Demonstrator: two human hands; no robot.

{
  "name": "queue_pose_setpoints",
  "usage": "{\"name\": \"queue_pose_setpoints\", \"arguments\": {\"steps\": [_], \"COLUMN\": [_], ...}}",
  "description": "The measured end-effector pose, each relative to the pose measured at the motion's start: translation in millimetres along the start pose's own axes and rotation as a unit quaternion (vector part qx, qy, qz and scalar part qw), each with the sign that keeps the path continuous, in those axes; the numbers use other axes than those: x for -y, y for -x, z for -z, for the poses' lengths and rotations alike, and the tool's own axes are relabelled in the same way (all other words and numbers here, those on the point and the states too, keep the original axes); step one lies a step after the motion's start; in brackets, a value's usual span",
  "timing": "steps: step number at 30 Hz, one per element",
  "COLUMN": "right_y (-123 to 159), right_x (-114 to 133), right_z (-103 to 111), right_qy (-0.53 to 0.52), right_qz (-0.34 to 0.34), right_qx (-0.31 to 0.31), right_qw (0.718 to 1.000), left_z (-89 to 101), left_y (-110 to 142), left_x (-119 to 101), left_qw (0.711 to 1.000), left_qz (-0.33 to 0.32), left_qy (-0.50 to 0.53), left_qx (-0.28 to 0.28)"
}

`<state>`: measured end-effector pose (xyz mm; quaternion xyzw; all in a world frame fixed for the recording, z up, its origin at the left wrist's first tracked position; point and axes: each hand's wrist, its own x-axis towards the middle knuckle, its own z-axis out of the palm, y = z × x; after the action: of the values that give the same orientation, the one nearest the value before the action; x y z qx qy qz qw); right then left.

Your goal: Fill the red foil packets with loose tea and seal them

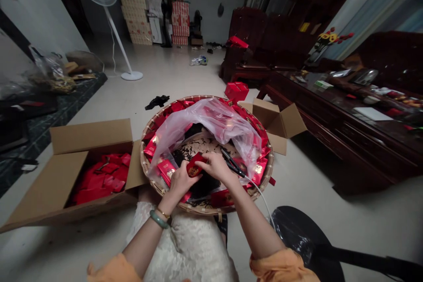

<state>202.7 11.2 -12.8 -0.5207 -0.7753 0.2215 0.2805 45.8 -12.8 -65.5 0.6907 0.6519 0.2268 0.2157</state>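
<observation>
Between my two hands is a small red packet (194, 166) with gold print, above a round woven basket (145, 172). My left hand (181, 181) grips its left and lower side, while the fingers of my right hand (216, 166) pinch its right upper edge. Under them, dark loose tea-like leaves (201, 185) lie in a clear plastic bag (211, 116) spread open in the basket. More red packets (165, 171) line the basket's inside. A black clamp-like tool (233, 165) with a white cord rests just right of my right hand.
An open cardboard box (90, 134) full of red packets stands on the left. Another open box (280, 121) and a red carton (236, 91) sit behind the basket. A long dark table (317, 110) runs along the right; a black round stool (297, 233) is near my right elbow. A white fan (115, 31) stands back left.
</observation>
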Motion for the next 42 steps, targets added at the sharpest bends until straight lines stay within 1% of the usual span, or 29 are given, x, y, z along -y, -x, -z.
{"name": "queue_pose_setpoints", "arguments": {"steps": [2, 3, 5, 7, 9, 11, 13, 15, 17, 19, 21, 23, 27, 30, 34, 35, 36, 39, 42], "right_y": [1, 2, 3, 4, 4, 5, 5, 4, 4, 4, 4, 4, 3, 1, -4, -5, -7, -12, -15], "right_x": [-1, 0, 1, 3, 4, 3, 2, 1, 0, -1, -2, -2, -2, 1, 8, 9, 9, 5, -2], "right_z": [0, 0, 2, 5, 7, 8, 6, 1, -4, -8, -9, -8, -4, -4, -11, -13, -14, -18, -19], "right_qy": [0.027, 0.032, 0.03, 0.025, 0.03, 0.043, 0.044, 0.028, 0.003, -0.023, -0.049, -0.07, -0.084, -0.047, 0.055, 0.078, 0.098, 0.143, 0.149], "right_qz": [0.034, 0.053, 0.087, 0.101, 0.093, 0.07, 0.04, 0.017, 0.014, 0.015, 0.01, 0.007, 0.004, -0.012, -0.04, -0.045, -0.048, -0.044, -0.04], "right_qx": [0.058, 0.077, 0.096, 0.089, 0.064, 0.055, 0.082, 0.128, 0.164, 0.172, 0.158, 0.132, 0.028, -0.016, -0.092, -0.094, -0.083, -0.027, -0.021], "right_qw": [0.997, 0.995, 0.991, 0.991, 0.993, 0.995, 0.995, 0.991, 0.986, 0.985, 0.986, 0.989, 0.996, 0.999, 0.993, 0.992, 0.991, 0.988, 0.988], "left_z": [-0.5, -0.2, 1.2, 2.7, 2.6, 0.5, -2.9, -5.3, -5.1, -2.0, 2.7, 7.0, 9.2, 5.2, 0.6, 0.5, 0.7, 3.2, 6.2], "left_y": [0, -1, -3, -6, -8, -9, -8, -6, -5, -4, -5, -7, -11, -13, -13, -13, -13, -11, -7], "left_x": [1, 2, 3, 5, 7, 9, 9, 9, 9, 8, 8, 8, 6, 1, -9, -10, -12, -12, -12], "left_qw": [1.0, 0.999, 0.993, 0.984, 0.978, 0.975, 0.971, 0.97, 0.969, 0.964, 0.955, 0.95, 0.939, 0.918, 0.898, 0.894, 0.89, 0.87, 0.834], "left_qz": [-0.004, -0.013, -0.044, -0.069, -0.07, -0.061, -0.056, -0.057, -0.059, -0.069, -0.083, -0.088, -0.046, -0.014, 0.023, 0.035, 0.046, 0.068, 0.088], "left_qy": [0.026, 0.05, 0.105, 0.15, 0.181, 0.206, 0.222, 0.227, 0.229, 0.239, 0.258, 0.273, 0.321, 0.379, 0.42, 0.426, 0.433, 0.465, 0.517], "left_qx": [0.005, 0.014, 0.042, 0.069, 0.075, 0.065, 0.062, 0.066, 0.078, 0.099, 0.121, 0.126, 0.115, 0.117, 0.131, 0.135, 0.139, 0.149, 0.17]}}
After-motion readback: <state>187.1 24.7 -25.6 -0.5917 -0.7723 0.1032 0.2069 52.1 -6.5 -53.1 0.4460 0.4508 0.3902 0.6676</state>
